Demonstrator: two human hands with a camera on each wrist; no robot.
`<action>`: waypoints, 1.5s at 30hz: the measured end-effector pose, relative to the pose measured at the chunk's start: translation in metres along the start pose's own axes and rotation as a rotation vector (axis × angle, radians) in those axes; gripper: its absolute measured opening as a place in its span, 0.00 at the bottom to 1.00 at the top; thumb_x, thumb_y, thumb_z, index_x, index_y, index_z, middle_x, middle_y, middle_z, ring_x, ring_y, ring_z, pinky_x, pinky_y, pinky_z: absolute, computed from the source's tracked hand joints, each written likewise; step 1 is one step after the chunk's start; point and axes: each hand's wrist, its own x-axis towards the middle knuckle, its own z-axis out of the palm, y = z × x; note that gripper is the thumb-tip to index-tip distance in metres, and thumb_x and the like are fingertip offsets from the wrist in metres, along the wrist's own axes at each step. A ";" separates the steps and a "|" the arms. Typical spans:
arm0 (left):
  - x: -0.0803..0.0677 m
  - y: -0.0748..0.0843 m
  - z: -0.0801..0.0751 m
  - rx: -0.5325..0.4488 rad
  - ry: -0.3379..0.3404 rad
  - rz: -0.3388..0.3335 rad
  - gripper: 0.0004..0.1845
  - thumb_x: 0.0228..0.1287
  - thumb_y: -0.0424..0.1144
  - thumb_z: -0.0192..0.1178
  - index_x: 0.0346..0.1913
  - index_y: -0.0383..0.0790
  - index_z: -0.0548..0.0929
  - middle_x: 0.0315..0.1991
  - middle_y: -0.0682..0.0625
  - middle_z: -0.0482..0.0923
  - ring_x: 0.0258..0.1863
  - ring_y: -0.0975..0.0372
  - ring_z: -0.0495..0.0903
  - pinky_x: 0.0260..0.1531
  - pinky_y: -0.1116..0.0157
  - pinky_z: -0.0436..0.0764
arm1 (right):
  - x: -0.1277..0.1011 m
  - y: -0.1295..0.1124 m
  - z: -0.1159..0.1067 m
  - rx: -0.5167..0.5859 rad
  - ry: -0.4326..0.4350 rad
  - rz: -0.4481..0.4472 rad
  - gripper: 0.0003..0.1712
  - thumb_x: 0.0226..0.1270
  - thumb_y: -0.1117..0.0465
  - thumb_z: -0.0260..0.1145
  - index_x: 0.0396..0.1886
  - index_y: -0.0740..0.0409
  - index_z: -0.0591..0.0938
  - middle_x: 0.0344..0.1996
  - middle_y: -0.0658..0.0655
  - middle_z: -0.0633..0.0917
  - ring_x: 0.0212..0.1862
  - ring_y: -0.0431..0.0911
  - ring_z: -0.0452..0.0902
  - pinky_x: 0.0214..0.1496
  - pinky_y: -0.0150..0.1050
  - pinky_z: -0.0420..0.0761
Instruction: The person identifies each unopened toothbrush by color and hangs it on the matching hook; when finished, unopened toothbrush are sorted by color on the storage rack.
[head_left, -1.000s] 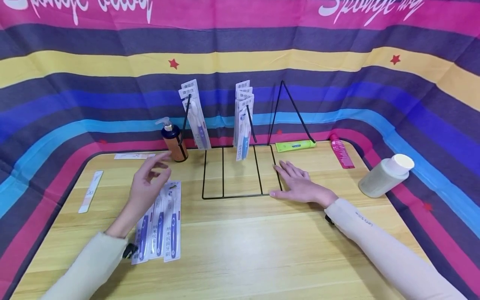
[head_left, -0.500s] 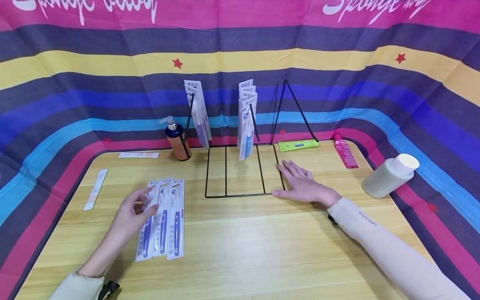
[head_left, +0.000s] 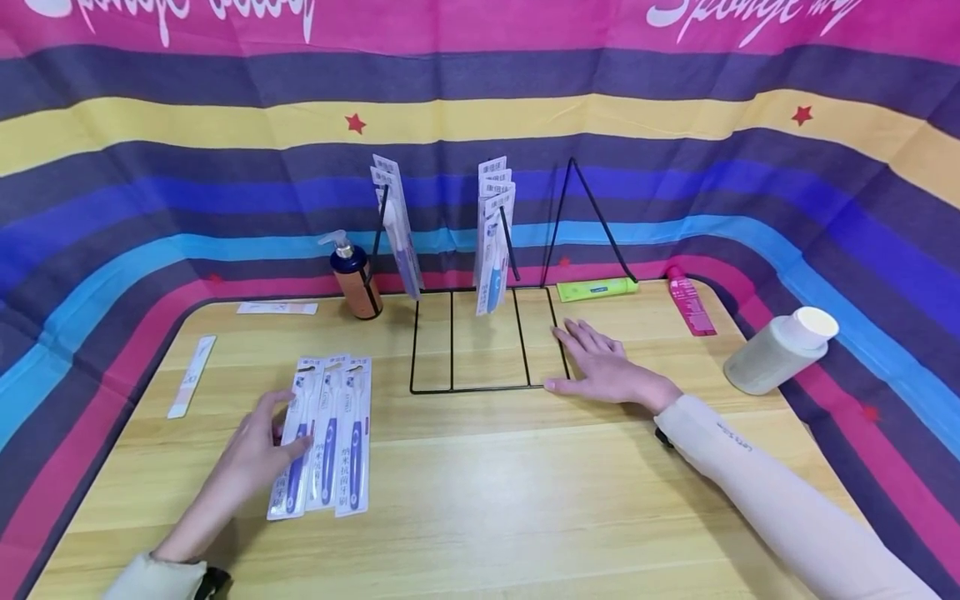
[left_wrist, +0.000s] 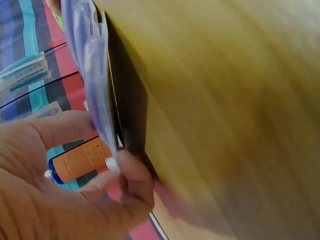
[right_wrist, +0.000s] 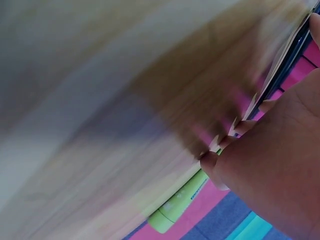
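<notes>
Right hand (right_wrist: 270,165) flat beside green tube (right_wrist: 180,202).

Blue toothbrush packs (head_left: 322,433); black wire rack (head_left: 480,333); green tube (head_left: 596,290); striped backdrop (head_left: 150,167).

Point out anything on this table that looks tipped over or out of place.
The white jar at the right edge lies tilted on the cloth's slope, half off the table. Two flat strips lie loose at the left, apart from the wire rack.

Three packaged blue toothbrushes (head_left: 324,436) flat, side by side on wooden table (head_left: 525,492).
</notes>
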 end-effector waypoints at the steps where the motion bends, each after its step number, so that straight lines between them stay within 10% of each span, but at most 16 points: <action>1: 0.000 0.000 0.000 -0.023 -0.005 0.003 0.42 0.76 0.35 0.68 0.82 0.27 0.57 0.53 0.31 0.77 0.45 0.48 0.80 0.38 0.58 0.79 | 0.000 0.000 -0.001 0.000 0.000 0.004 0.64 0.76 0.25 0.61 0.92 0.55 0.44 0.89 0.63 0.38 0.87 0.63 0.28 0.79 0.77 0.40; 8: -0.002 -0.002 -0.004 -0.152 0.041 -0.026 0.22 0.83 0.32 0.56 0.73 0.27 0.72 0.49 0.38 0.75 0.41 0.53 0.74 0.33 0.64 0.77 | 0.000 0.002 -0.002 0.007 -0.001 0.010 0.64 0.76 0.25 0.61 0.92 0.53 0.43 0.89 0.61 0.37 0.88 0.61 0.27 0.79 0.76 0.39; 18: -0.010 -0.001 -0.012 -0.262 0.229 0.037 0.23 0.77 0.25 0.58 0.72 0.31 0.77 0.38 0.43 0.77 0.29 0.61 0.74 0.21 0.66 0.75 | 0.003 0.000 0.000 0.017 0.001 0.000 0.64 0.76 0.24 0.60 0.92 0.53 0.43 0.89 0.61 0.37 0.87 0.62 0.27 0.79 0.76 0.38; 28: -0.013 0.038 0.000 -0.550 0.449 0.350 0.16 0.73 0.18 0.61 0.61 0.26 0.84 0.35 0.46 0.84 0.33 0.61 0.80 0.35 0.72 0.78 | -0.001 0.002 -0.001 0.000 0.006 0.003 0.64 0.76 0.25 0.61 0.92 0.55 0.44 0.89 0.63 0.39 0.87 0.63 0.28 0.78 0.77 0.40; 35: -0.013 0.064 0.009 -0.893 0.423 0.705 0.16 0.69 0.10 0.56 0.57 0.11 0.79 0.42 0.41 0.86 0.39 0.59 0.83 0.43 0.72 0.82 | -0.001 0.002 0.000 -0.015 0.002 0.000 0.64 0.76 0.24 0.60 0.92 0.55 0.44 0.89 0.62 0.38 0.87 0.63 0.28 0.78 0.77 0.40; 45: -0.011 0.096 0.021 -0.907 0.399 0.941 0.18 0.63 0.08 0.54 0.55 0.11 0.79 0.52 0.38 0.86 0.47 0.56 0.83 0.53 0.68 0.83 | 0.000 0.003 0.002 -0.015 -0.006 -0.001 0.64 0.76 0.24 0.60 0.92 0.54 0.43 0.89 0.61 0.38 0.88 0.61 0.27 0.79 0.75 0.41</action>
